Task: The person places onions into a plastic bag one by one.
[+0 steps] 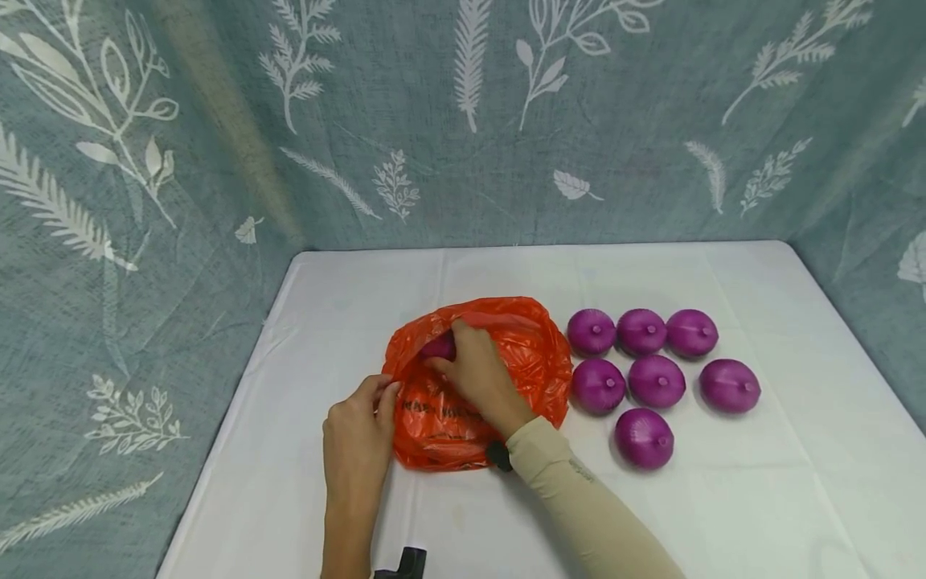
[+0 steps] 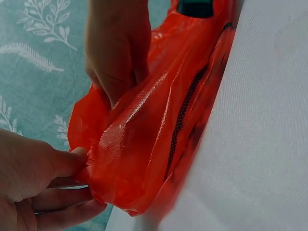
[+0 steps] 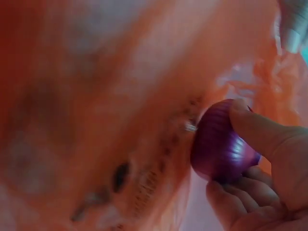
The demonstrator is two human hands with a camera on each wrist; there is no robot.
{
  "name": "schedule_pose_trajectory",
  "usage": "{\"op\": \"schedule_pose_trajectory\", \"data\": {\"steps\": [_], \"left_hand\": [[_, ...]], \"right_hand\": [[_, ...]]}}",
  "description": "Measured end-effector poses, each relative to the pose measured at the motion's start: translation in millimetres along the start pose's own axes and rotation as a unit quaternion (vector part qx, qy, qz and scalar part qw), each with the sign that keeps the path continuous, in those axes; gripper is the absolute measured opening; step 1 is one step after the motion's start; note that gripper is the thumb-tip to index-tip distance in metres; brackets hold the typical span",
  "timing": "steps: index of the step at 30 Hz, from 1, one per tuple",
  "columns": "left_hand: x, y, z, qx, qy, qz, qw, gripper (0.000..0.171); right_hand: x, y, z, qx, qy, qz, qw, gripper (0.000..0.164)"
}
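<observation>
A red plastic bag (image 1: 521,362) with dark print lies with its mouth spread on the table. My right hand (image 1: 477,374) reaches into it and grips a purple onion (image 3: 219,144) between thumb and fingers. In the head view that onion shows partly, at the left inside the bag. My left hand (image 1: 359,434) pinches the bag's left rim between thumb and fingers, as the left wrist view also shows. Right of the bag sit several more purple onions (image 1: 656,382), the nearest ones close against its side.
The table (image 1: 781,498) has a white cloth over it. Blue-green leaf-patterned fabric (image 1: 434,104) hangs behind and along both sides. A small black object (image 1: 499,456) shows at the bag's front edge, beside the right sleeve (image 1: 579,498).
</observation>
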State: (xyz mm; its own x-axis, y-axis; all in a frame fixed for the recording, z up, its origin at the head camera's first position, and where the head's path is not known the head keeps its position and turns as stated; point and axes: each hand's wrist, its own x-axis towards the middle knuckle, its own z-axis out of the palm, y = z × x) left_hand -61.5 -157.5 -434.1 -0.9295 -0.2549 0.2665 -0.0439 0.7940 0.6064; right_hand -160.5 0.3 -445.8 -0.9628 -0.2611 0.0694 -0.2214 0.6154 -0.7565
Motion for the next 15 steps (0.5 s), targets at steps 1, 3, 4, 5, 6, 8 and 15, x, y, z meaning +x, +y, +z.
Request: {"op": "schedule_pose_trajectory", "data": {"steps": [1, 3, 4, 5, 6, 8, 15], "left_hand": [[0.1, 0.5, -0.1, -0.001, 0.001, 0.001, 1.0, 0.022], [0.4, 1.4, -0.2, -0.001, 0.002, 0.004, 1.0, 0.022], [0.5, 1.9, -0.3, -0.002, 0.002, 0.004, 1.0, 0.022], [0.5, 2.2, -0.4, -0.002, 0.002, 0.005, 1.0, 0.022], [0.6, 2.4, -0.4, -0.002, 0.003, 0.005, 1.0, 0.022], [0.7, 2.8, -0.6, -0.001, 0.005, 0.006, 1.0, 0.023], [0.2, 2.0, -2.0, 0.006, 0.019, 0.004, 0.9998, 0.022]], "right_hand": [[-0.1, 0.7, 1.0, -0.001, 0.002, -0.007, 1.0, 0.043], [-0.8, 1.9, 2.1, -0.006, 0.007, -0.017, 1.0, 0.044], [-1.2, 2.5, 2.3, -0.009, 0.009, -0.021, 1.0, 0.045], [-1.6, 2.8, 2.2, -0.011, 0.011, -0.024, 1.0, 0.045], [-2.1, 3.2, 1.8, -0.013, 0.012, -0.027, 0.999, 0.046], [-3.5, 3.4, 0.2, -0.017, 0.012, -0.029, 0.999, 0.047], [-9.2, -1.5, -16.1, -0.023, -0.008, -0.004, 1.0, 0.056]]}}
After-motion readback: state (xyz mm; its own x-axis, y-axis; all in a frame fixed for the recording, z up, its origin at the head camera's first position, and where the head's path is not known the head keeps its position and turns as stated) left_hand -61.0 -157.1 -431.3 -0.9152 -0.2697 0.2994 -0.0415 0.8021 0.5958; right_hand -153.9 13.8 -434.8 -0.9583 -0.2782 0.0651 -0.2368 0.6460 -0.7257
